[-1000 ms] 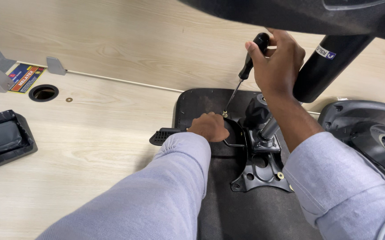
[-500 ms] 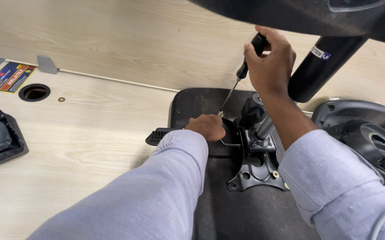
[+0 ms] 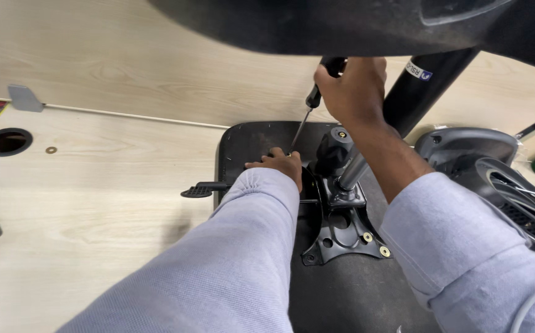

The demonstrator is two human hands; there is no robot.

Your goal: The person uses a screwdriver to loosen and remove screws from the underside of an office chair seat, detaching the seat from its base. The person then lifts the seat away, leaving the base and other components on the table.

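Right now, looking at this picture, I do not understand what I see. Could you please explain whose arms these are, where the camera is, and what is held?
The camera sits on a person's head and looks down, so the two arms in light sleeves are that person's own. The right hand grips a screwdriver by its black handle; its thin shaft slants down to a black metal bracket with bolts. This bracket is mounted on a dark seat panel, which lies on a pale wooden surface. The left hand rests on the bracket beside the screwdriver tip. A black lever sticks out to the left. A round hole in the wood is farther left.
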